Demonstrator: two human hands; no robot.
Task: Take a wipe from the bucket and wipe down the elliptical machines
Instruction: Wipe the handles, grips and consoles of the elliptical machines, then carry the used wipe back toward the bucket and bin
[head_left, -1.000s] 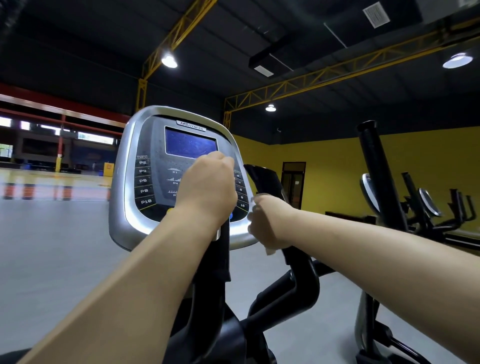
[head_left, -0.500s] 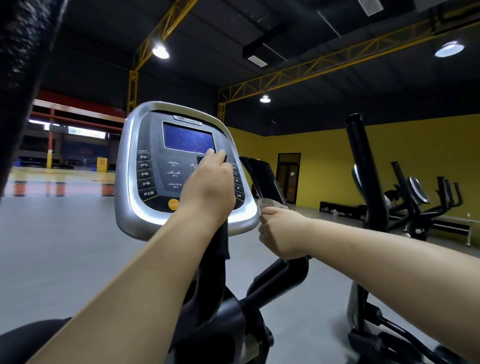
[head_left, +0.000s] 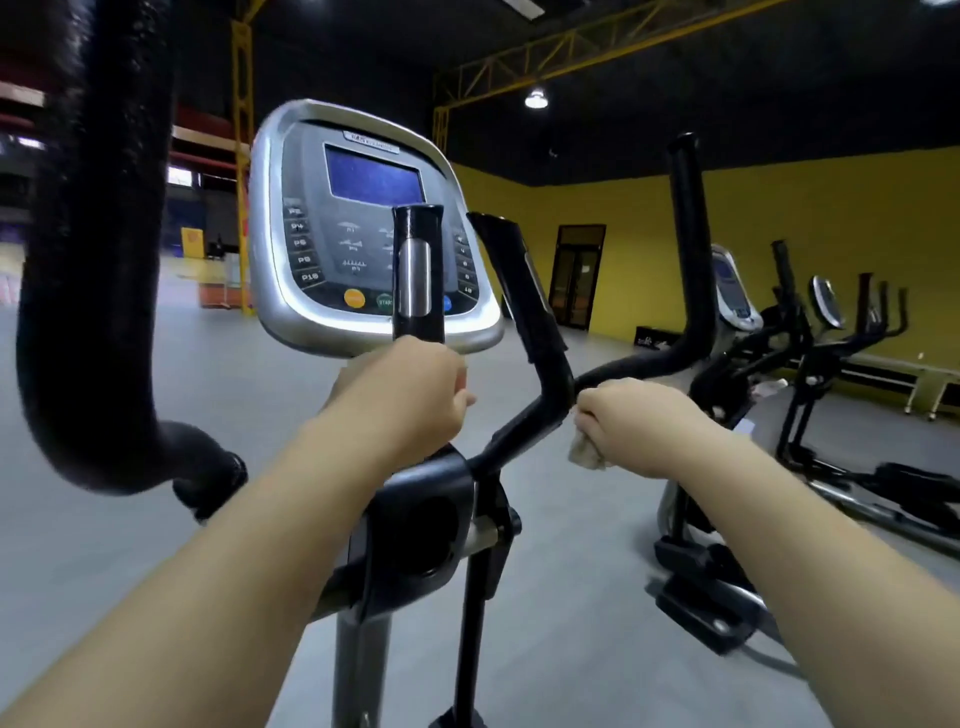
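Two fists: left hand (head_left: 410, 395) clamps handlebar post (head_left: 418, 270); right hand (head_left: 631, 423) clutches wipe (head_left: 584, 453), mostly hidden.

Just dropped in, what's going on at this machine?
A person is wiping down an elliptical. The left hand grips the base of the upright grip in front of the console. The right hand holds a crumpled wipe against the bend of the black handlebar. More machines stand along the yellow wall.

A gym hall: elliptical machines (head_left: 810, 332) along a yellow wall (head_left: 831, 244).
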